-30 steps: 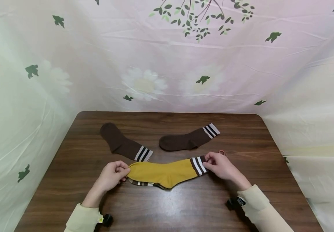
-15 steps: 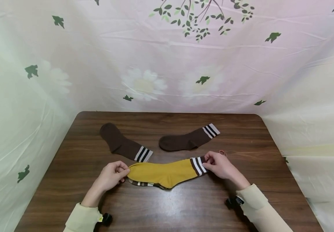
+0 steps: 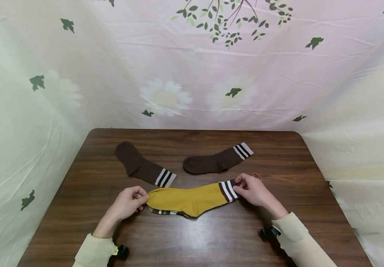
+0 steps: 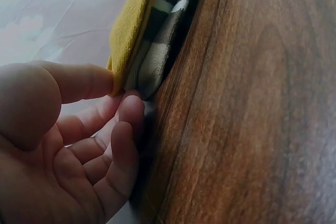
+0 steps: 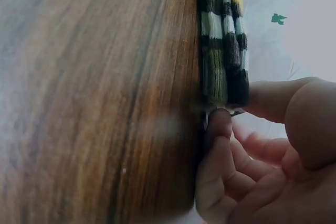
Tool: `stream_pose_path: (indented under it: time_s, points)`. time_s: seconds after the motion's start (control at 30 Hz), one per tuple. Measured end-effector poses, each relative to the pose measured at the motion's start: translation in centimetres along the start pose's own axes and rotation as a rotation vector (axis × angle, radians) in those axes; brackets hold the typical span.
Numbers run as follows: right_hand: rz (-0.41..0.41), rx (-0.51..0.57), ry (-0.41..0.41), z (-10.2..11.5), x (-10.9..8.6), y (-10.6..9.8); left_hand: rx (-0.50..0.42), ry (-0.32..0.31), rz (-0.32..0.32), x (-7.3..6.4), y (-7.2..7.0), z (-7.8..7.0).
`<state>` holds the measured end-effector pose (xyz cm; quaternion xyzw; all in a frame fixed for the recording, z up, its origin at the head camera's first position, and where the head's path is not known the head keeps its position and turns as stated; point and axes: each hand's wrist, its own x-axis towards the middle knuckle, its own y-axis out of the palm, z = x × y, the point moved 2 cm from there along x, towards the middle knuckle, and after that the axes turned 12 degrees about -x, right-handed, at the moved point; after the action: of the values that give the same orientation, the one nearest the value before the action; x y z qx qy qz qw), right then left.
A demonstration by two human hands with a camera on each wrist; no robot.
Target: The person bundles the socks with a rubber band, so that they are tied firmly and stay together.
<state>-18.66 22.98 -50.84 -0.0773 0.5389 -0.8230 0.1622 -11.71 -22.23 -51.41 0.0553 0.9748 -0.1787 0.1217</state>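
Note:
A yellow sock [image 3: 188,200] with white bands on its dark cuff lies flat at the table's middle, toe to the left. Beneath it shows the edge of a striped sock [image 4: 157,59] in olive, dark and white. My left hand [image 3: 129,202] pinches the yellow toe, with the thumb on top in the left wrist view; its other fingers curl by the striped toe. My right hand [image 3: 253,191] pinches the cuff end. In the right wrist view, the thumb presses the dark cuff [image 5: 239,85] and a fingertip touches the striped cuff [image 5: 214,72] below.
Two dark brown socks with light, black-striped cuffs lie farther back: one brown sock [image 3: 141,165] at left, the other brown sock [image 3: 212,161] at right. They rest on a wooden table [image 3: 192,244], with a patterned cloth [image 3: 192,66] hanging behind it and at both sides.

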Motion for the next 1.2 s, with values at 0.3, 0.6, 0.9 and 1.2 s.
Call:
stream_pose_path:
  time_s: [0.3, 0.6, 0.9, 1.2]
  points:
    - [-0.323, 0.004, -0.033, 2.2, 0.0, -0.6, 0.051, 0.054, 0.162, 0.3, -1.4, -0.7]
    - [-0.288, 0.100, -0.147, 5.8, 1.1, -0.7, 0.156, 0.107, 0.061, 1.3, -4.7, -2.7]
    - [-0.221, 0.151, -0.207, 9.3, 2.7, 0.1, 0.361, 0.167, -0.079, 3.7, -7.0, -3.6]
    - [-0.132, 0.181, -0.241, 12.0, 4.3, 1.1, 0.436, 0.176, -0.150, 7.5, -8.6, -3.4]
